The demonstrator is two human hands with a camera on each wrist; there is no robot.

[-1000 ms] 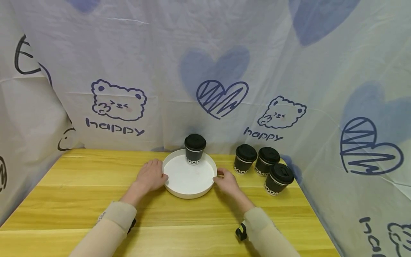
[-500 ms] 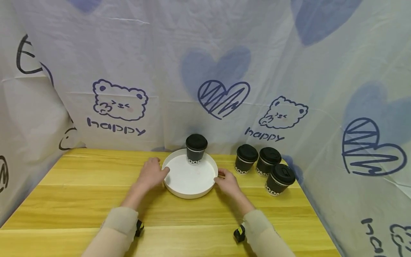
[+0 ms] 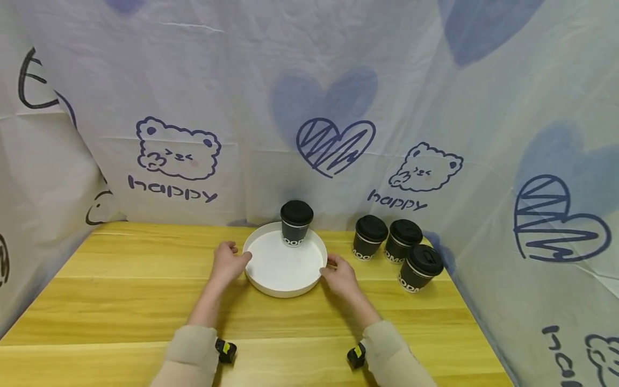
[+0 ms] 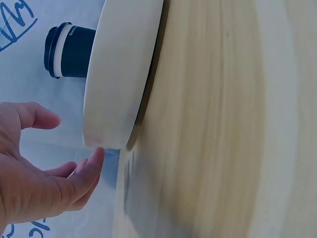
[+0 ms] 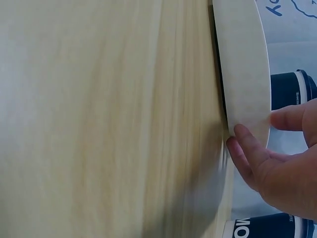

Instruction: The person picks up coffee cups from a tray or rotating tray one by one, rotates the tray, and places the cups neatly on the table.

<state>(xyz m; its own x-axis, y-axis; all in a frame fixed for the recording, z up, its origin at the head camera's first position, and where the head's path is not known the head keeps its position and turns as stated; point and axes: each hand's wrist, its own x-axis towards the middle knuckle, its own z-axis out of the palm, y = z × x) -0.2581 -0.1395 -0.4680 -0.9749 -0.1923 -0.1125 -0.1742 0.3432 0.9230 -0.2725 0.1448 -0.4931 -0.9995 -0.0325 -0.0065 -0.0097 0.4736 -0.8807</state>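
Note:
A round white tray (image 3: pixel 284 275) with a low rim lies on the wooden table. One dark paper cup (image 3: pixel 294 231) with a black lid stands upright at the tray's back. At the tray's left side is my left hand (image 3: pixel 229 265), thumb and fingers spread. The left wrist view shows that thumb clear of the rim and a fingertip (image 4: pixel 100 152) at the tray wall, contact unclear. My right hand (image 3: pixel 341 277) grips the tray's right side. In the right wrist view its thumb (image 5: pixel 287 119) is at the rim and its fingers (image 5: pixel 247 144) lie against the outer wall.
Three more lidded dark cups stand close together right of the tray: a left one (image 3: pixel 368 239), a back one (image 3: pixel 402 242) and a front one (image 3: pixel 419 270). A printed cloth (image 3: pixel 261 177) hangs behind the wooden table (image 3: pixel 285 328).
My left hand has loosened from the tray's rim, its fingers opening, and the left forearm has swung toward the right. The right hand keeps its hold; tray and cups look still.

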